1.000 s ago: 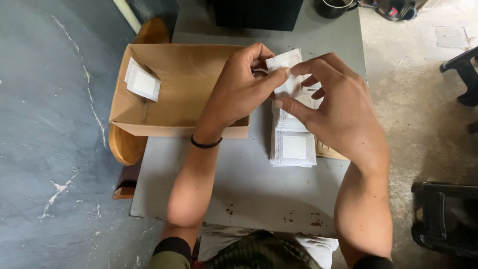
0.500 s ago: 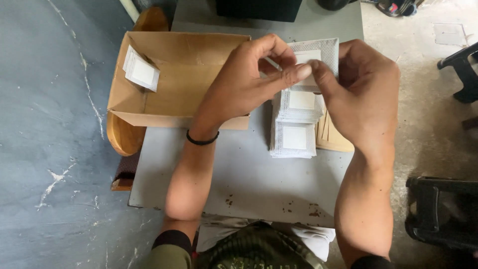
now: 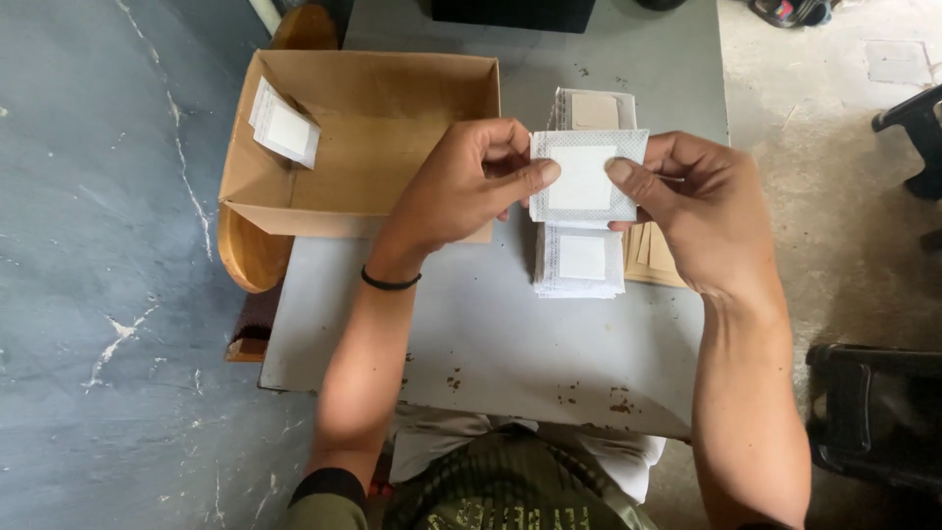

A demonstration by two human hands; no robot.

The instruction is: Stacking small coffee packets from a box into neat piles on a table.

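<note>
White sachet (image 3: 587,177) pinched between left fingers (image 3: 535,177) and right fingers (image 3: 628,177).

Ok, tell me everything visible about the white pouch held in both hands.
The white pouch is a flat, square sachet with a textured sealed border and a smooth, brighter centre, papery or foil-like. It is held face-up above the grey table, over a stack of similar pouches. The left hand pinches its left edge, the right hand its right.

The near half of the desk (image 3: 491,344) lies bare, open to a hand. Far left, the cardboard box (image 3: 363,128) walls block passage; the white packet stack (image 3: 581,263) fills the right middle.
</note>
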